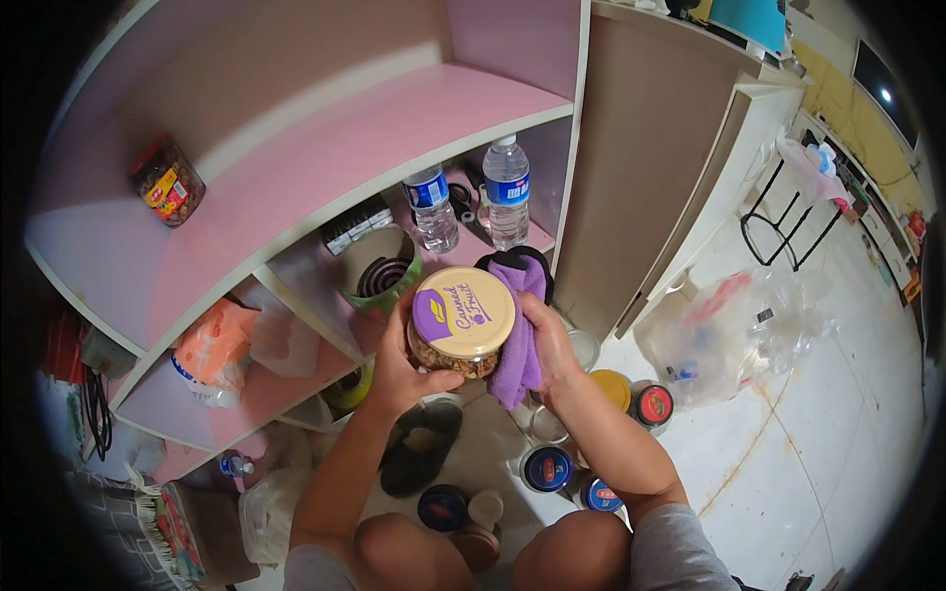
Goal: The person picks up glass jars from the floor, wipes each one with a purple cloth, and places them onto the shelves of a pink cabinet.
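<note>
A glass jar [454, 362] with a cream and purple printed lid [477, 314] is held up in front of the shelf unit, full of a brown, granular content. My left hand [399, 362] grips its left side, thumb low on the glass. On the other side, my right hand [547, 340] holds a folded purple cloth [514, 362] with a black edge, pressed against the jar. Part of the right fingers is hidden behind the cloth. Behind the jar, on a lower pink shelf, a green-rimmed container [380, 270] holds dark coils.
Two water bottles [507, 196] stand on the lower shelf; a red-lidded jar [170, 185] sits higher left. An orange bag [218, 347] fills a left compartment. Several lidded jars [547, 469] and a dark slipper [421, 447] are on the floor. Clear plastic bags [732, 340] lie right.
</note>
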`<action>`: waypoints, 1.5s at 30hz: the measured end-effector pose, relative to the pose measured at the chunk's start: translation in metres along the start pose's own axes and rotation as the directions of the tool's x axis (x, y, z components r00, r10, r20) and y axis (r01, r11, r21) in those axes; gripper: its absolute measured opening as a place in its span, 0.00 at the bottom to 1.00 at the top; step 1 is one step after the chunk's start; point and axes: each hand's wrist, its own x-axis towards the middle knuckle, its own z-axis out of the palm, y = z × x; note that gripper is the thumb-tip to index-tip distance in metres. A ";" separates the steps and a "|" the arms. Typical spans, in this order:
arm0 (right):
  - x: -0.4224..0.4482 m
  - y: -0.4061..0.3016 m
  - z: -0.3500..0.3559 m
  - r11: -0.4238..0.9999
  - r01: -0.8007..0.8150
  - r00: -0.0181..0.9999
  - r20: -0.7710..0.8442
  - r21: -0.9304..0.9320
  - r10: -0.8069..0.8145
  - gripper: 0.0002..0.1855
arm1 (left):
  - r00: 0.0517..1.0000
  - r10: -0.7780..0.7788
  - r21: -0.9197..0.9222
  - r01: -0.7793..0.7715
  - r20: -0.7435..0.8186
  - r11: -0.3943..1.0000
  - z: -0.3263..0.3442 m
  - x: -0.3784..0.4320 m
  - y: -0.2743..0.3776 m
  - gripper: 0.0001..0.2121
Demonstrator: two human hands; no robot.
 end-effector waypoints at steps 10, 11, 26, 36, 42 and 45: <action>-0.007 0.000 0.024 0.965 0.235 0.972 -0.020 0.114 -0.234 0.18 | 0.979 0.121 0.272 -0.073 -0.166 0.960 0.023 0.018 0.028 0.46; -0.008 0.000 0.026 0.962 0.263 0.965 -0.032 0.078 -0.261 0.18 | 0.982 0.140 0.381 -0.081 -0.130 0.921 0.025 0.018 0.031 0.46; -0.015 -0.011 0.047 0.992 0.086 0.984 0.150 0.094 -0.100 0.20 | 0.973 0.118 0.044 -0.111 -0.197 0.993 0.008 0.016 0.048 0.50; -0.017 -0.001 0.058 0.992 0.107 0.981 0.153 0.066 -0.116 0.21 | 0.961 0.228 0.497 -0.123 -0.156 0.859 0.002 0.001 0.051 0.46; -0.021 -0.006 0.061 0.992 -0.050 0.981 0.192 0.116 0.027 0.21 | 0.994 0.028 -0.102 -0.039 -0.104 0.994 -0.011 -0.005 0.046 0.45; -0.016 0.001 0.052 0.990 0.021 0.976 0.213 0.143 -0.051 0.21 | 0.977 0.045 -0.008 -0.048 -0.208 0.999 -0.003 -0.006 0.053 0.41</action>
